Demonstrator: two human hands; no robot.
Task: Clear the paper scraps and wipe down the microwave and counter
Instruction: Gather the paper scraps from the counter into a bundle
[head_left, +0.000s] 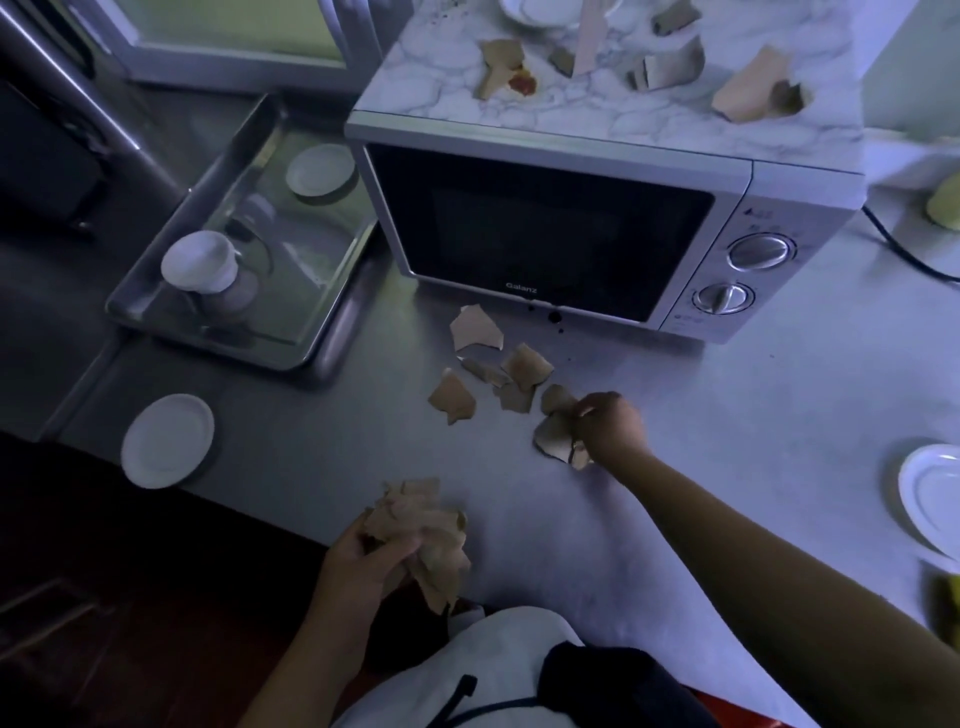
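Task at early stage. Wad of gathered scraps (423, 540) clutched in left hand (363, 558), lower centre. Right hand (610, 428) closed on scrap (556, 441) on tabletop (727, 467). Loose scraps (491, 366) left mid-frame; more uncollected atop microwave (545, 228), upper right. Wiping not begun.

"Galanz" in pale letters on the microwave (550, 228) door's lower edge.

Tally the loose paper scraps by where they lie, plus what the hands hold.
Scraps on the microwave top: 6
Loose scraps on the counter: 5
Scrap gripped by right hand: 1
Crumpled bundle in left hand: 1
Total: 13
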